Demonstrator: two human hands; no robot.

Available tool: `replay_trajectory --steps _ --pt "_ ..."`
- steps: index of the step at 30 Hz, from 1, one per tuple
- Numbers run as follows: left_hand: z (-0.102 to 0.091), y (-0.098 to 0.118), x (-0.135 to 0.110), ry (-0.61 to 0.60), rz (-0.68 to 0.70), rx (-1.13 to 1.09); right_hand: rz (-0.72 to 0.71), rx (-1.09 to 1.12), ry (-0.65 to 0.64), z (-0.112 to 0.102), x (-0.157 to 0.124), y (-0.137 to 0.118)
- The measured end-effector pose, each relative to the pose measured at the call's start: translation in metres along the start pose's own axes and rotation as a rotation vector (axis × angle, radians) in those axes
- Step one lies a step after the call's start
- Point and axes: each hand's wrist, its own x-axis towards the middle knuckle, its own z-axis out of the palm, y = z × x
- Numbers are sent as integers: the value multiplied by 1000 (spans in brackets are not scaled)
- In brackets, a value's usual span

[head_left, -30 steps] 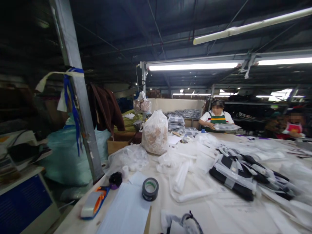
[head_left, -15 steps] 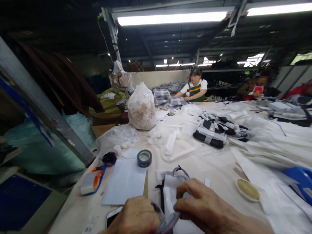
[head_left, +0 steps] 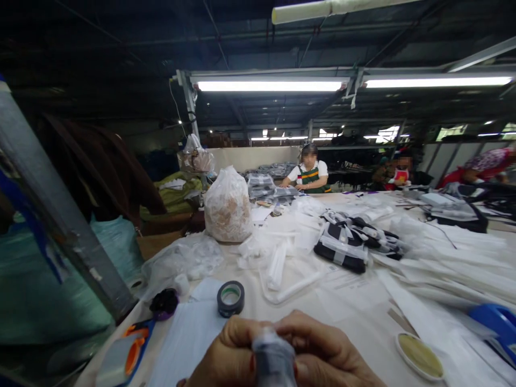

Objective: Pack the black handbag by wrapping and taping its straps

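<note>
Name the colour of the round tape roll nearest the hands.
The round tape roll is dark grey, partly green inside; see head view.

A dark ceiling [head_left: 141, 21] with thin beams fills the top of the frame. Two lit tube lamps [head_left: 270, 86] run beneath a metal rail [head_left: 266, 71], upper middle and upper right. Bright windows [head_left: 389, 133] show at right. A pale partition [head_left: 229, 158] stands near centre; a grey post [head_left: 60, 205] slants at left. An off-white table [head_left: 350, 309] spreads below.
</note>
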Motion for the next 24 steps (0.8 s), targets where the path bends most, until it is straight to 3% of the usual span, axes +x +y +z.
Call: replay_trajectory --steps 3,8,12,18,21,24 --pt "-9 -10 15 95 69 -145 -40 -63 101 -3 7 3" --pt "-23 -26 29 284 152 -195 -12 53 348 -4 15 19" --pt "-27 -30 33 385 196 -136 14 47 371 -5 19 35" --pt "-30 -37 41 490 284 -144 13 -221 445 -10 23 50" --pt "-31 -39 41 554 386 163 -11 -273 486 -10 23 43" --pt "-30 -36 36 624 662 735 -78 -282 533 -9 23 27"
